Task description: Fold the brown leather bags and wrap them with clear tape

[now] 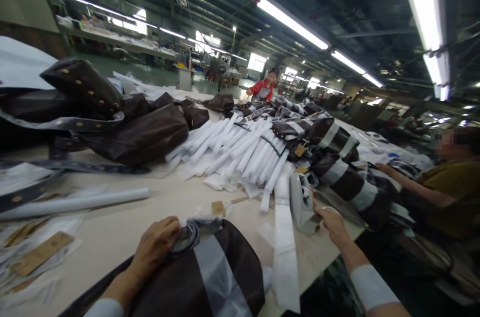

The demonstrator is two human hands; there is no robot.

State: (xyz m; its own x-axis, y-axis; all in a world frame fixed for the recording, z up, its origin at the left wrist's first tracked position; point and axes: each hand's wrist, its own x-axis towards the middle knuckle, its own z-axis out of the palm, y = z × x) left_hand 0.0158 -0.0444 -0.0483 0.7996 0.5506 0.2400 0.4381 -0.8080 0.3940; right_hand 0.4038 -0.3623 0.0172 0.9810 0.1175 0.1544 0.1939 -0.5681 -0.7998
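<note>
My left hand [159, 239] grips the bag handle [192, 233], probably for steadiness; I can't tell whether my right hand [335, 224] clasps the white tool [299, 202] on the desk [127, 224].

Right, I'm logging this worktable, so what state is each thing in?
Near bag: lying down, pale band across it
Grey coil: looped
Left hand: fingers curled by the coil
Right hand: at the white device, grip unclear
White device: on or off, cannot tell
White rolls: heaped
Left-side bags: piled
Ceiling lights: lit
</note>
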